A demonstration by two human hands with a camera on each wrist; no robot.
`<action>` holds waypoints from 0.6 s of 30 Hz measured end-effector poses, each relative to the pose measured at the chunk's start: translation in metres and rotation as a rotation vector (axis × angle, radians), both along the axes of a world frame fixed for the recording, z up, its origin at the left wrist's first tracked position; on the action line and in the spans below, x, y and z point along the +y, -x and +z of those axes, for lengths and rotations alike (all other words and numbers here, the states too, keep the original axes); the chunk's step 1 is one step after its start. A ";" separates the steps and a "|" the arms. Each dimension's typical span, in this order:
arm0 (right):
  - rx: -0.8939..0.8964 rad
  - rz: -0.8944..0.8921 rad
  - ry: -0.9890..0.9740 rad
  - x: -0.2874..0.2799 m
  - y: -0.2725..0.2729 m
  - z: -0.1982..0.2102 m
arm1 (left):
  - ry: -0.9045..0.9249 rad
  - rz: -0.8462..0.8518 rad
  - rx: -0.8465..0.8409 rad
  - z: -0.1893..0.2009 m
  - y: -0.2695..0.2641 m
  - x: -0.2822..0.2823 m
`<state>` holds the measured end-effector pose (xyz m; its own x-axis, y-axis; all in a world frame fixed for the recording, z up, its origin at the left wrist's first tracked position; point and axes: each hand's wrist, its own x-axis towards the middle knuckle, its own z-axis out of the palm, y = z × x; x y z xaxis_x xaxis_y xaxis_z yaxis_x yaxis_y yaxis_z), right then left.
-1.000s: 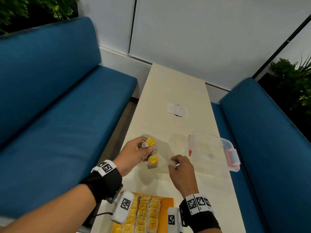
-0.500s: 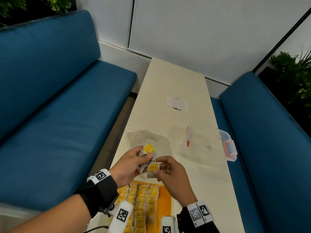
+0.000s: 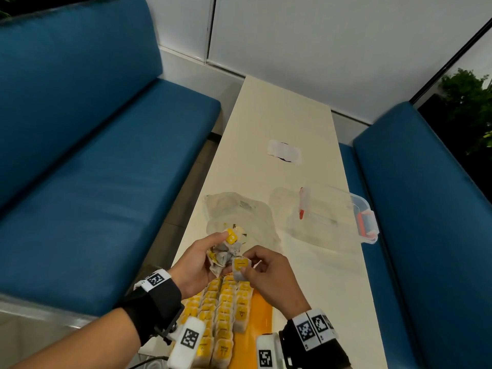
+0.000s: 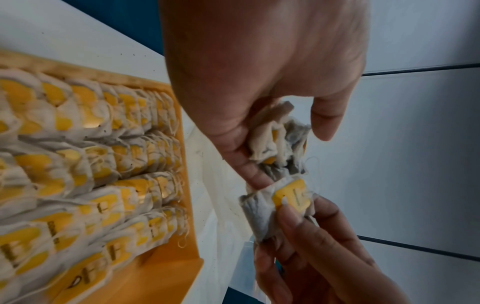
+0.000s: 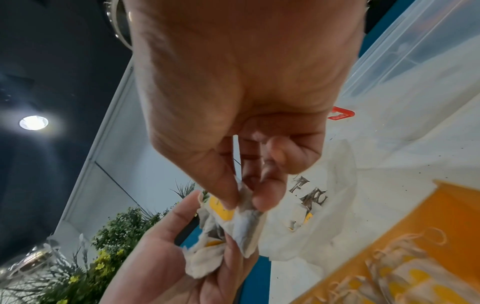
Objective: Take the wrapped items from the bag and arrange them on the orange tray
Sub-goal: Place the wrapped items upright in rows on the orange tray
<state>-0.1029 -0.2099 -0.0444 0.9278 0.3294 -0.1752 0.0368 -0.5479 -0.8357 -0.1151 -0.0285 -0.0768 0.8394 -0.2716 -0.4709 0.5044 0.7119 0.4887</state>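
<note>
My left hand (image 3: 202,259) grips a bunch of wrapped items (image 3: 225,253), white paper sachets with yellow tags (image 4: 281,142). My right hand (image 3: 262,272) pinches one sachet (image 3: 241,266) by thumb and forefinger (image 4: 291,202) at the lower edge of that bunch (image 5: 241,224). Both hands hover just beyond the far end of the orange tray (image 3: 262,312), where rows of the same sachets (image 3: 226,310) lie packed (image 4: 85,168). The clear plastic bag (image 3: 247,217) lies flat on the table past the hands, with a few yellow-tagged sachets showing inside (image 5: 302,218).
A clear plastic box (image 3: 330,214) with orange clips sits at the table's right edge, a red-tipped pen (image 3: 302,206) beside it. A white paper patch (image 3: 283,153) lies farther up the narrow cream table (image 3: 285,115). Blue benches (image 3: 93,169) flank both sides.
My left hand drew the bunch of sachets out of the bag and back toward the tray. My right hand left the bag's edge and took hold of one sachet.
</note>
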 end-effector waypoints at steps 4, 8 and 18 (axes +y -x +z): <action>-0.010 0.009 0.007 0.003 0.000 0.002 | -0.082 0.027 0.019 -0.007 -0.001 0.002; -0.103 -0.043 0.023 0.000 -0.003 0.002 | -0.116 0.074 0.060 -0.015 -0.002 0.008; 0.122 -0.174 -0.121 -0.022 -0.009 -0.011 | -0.121 0.092 0.073 -0.030 0.011 0.027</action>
